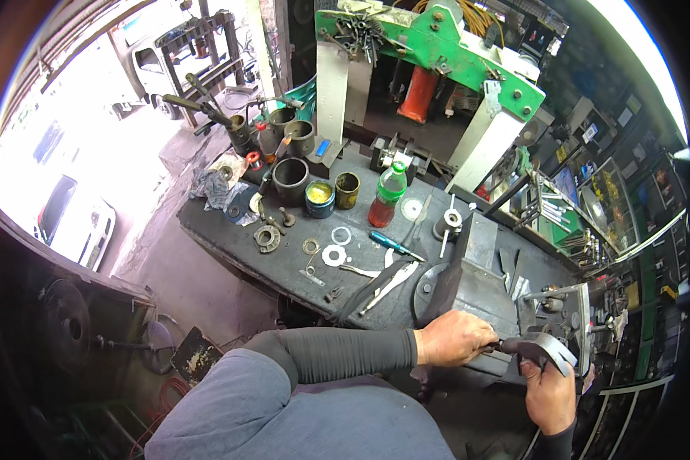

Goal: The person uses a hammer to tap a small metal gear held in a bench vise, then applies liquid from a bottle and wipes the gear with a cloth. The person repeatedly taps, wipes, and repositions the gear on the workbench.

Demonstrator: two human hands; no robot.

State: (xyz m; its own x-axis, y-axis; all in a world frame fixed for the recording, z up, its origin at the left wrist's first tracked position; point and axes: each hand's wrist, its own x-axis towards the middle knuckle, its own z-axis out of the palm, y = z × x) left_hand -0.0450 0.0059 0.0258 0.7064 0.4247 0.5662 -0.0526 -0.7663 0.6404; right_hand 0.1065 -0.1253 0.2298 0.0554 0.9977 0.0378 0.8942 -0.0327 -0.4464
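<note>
Right hand (550, 395) is closed around a claw hammer (546, 349), and the left hand (454, 338) is curled just left of the hammer's head, over the near part of a grey bench vise (477, 295); what its fingers grip is too small to tell. The hands are near each other but apart.

The dark tabletop (284, 258) stretches left from the vise, carrying a teal-handled screwdriver (389, 242), locking pliers (391, 287), a green-capped bottle (388, 201) with red liquid and a blue tin (320, 202). A green press frame (468, 65) with a red cylinder (418, 96) stands at the far side. To the far left, a bright opening shows a white car (73, 222); cluttered shelving lines the right. The hammer lies at the near right, its head above the right hand's thumb.
</note>
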